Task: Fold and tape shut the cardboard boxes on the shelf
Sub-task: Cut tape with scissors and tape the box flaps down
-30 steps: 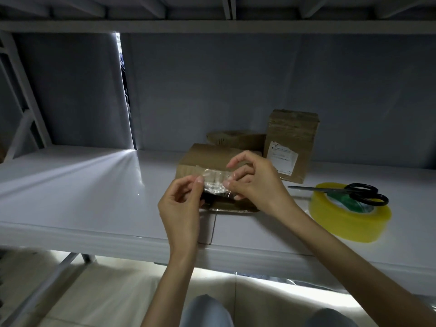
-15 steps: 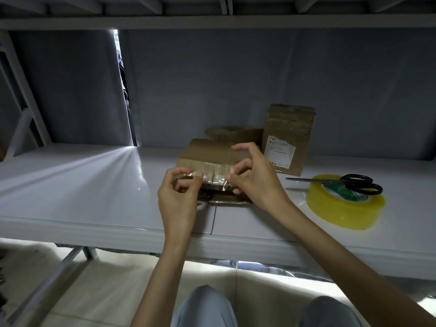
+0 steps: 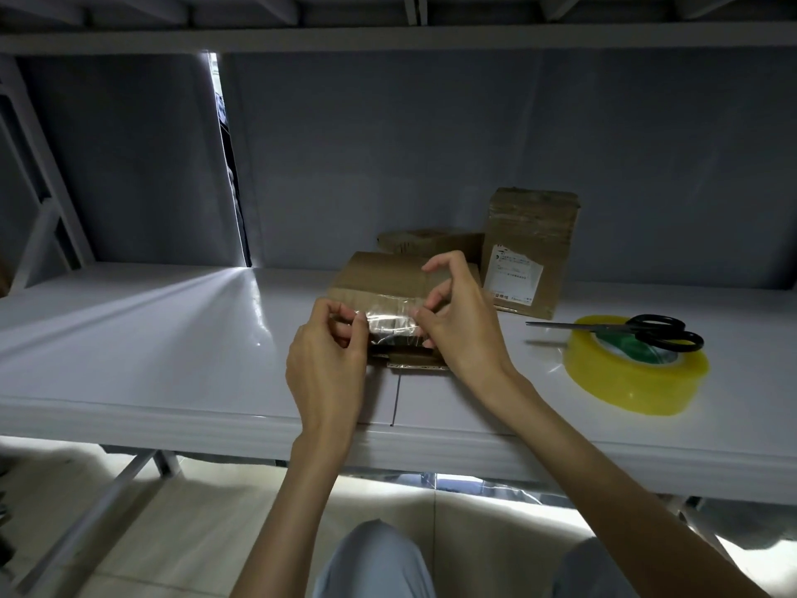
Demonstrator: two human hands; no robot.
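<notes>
A flat brown cardboard box [image 3: 384, 278] lies on the white shelf [image 3: 172, 338] in front of me. A short strip of clear tape [image 3: 390, 328] is stretched across the box's near edge. My left hand [image 3: 327, 364] pinches the strip's left end and my right hand [image 3: 457, 325] pinches its right end. The box's near side is mostly hidden behind my hands. Behind it lies another flat box [image 3: 431, 241], and a taller box with a white label [image 3: 528, 252] stands upright to the right.
A yellow roll of tape [image 3: 638, 373] lies on the shelf at the right, with black-handled scissors [image 3: 638, 330] resting across its top. The upper shelf board [image 3: 388, 36] hangs low overhead. A grey back wall closes the shelf.
Both hands have brought the tape strip down from above the box to its near edge, and the strip is stretched flatter between them.
</notes>
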